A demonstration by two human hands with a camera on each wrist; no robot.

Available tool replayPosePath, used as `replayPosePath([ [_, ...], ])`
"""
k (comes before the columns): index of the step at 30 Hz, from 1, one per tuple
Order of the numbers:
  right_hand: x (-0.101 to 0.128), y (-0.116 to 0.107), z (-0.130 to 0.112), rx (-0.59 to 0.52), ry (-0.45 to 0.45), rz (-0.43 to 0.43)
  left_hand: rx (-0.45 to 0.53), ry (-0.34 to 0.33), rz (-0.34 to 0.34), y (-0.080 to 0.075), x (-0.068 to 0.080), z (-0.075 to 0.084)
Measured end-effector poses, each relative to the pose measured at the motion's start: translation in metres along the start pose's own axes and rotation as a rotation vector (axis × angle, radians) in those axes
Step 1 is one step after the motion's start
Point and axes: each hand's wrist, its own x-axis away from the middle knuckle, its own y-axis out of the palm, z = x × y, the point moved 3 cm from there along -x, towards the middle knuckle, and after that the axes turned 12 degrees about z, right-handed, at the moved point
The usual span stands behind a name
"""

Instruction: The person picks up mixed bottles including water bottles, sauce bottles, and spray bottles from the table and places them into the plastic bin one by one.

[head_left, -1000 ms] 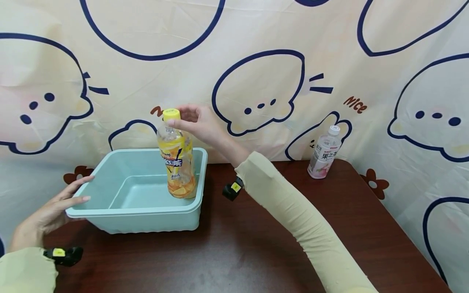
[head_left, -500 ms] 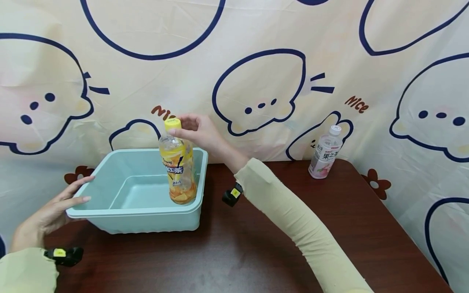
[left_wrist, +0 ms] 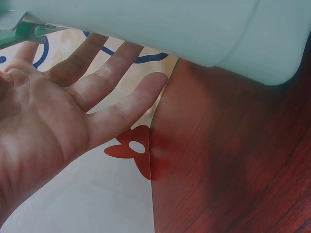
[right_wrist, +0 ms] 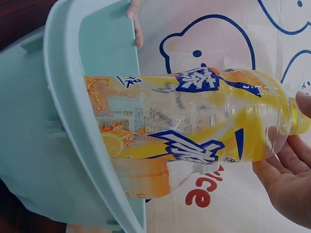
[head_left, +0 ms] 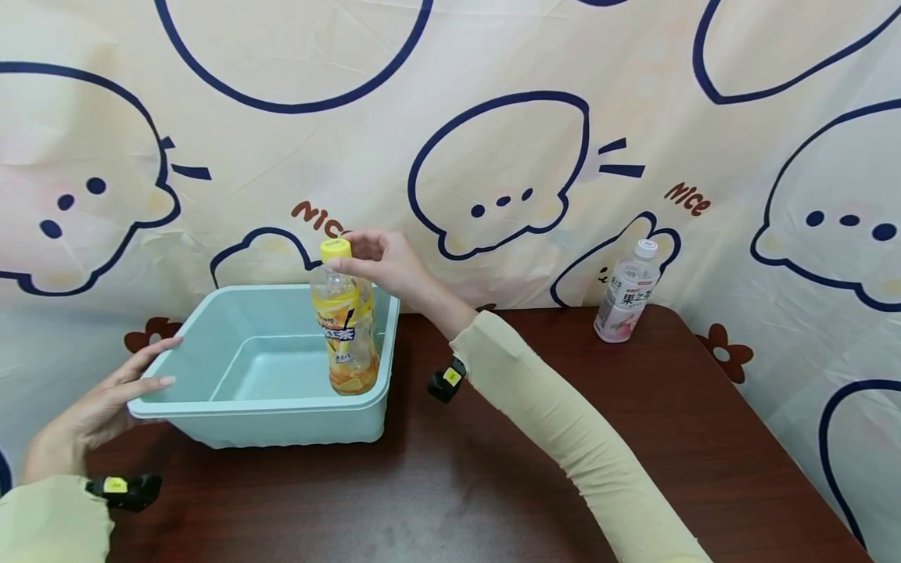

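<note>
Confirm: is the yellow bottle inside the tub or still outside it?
Inside. The yellow bottle stands upright, base below the tub rim, right hand pinching its cap.

You face a cream cloth backdrop (head_left: 450, 117) hung behind the bench (head_left: 493, 485), printed with big navy-outlined cartoon blobs that have dot eyes and pale pink cheeks. Small brown "Nice" lettering (head_left: 684, 199) and brown flowers (head_left: 721, 353) dot the print. The cloth wraps round the bench's left and right sides too. Your bench is dark reddish-brown wood with a rounded far right corner. The light falls soft and even, with a faint sheen on the wood.
</note>
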Motion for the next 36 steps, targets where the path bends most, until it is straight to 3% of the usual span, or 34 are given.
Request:
replayPosePath([
  [20, -0.001, 0.005, 0.02, 0.038, 0.042, 0.047, -0.018, -0.011, 0.01, 0.0, 0.001, 0.0],
  [31, 0.001, 0.007, 0.025, 0.035, 0.047, 0.028, -0.125, 0.027, 0.022, 0.0, 0.0, -0.003],
  [36, 0.002, 0.007, 0.027, 0.029, 0.047, 0.022, -0.109, 0.053, -0.002, -0.001, 0.0, -0.005],
])
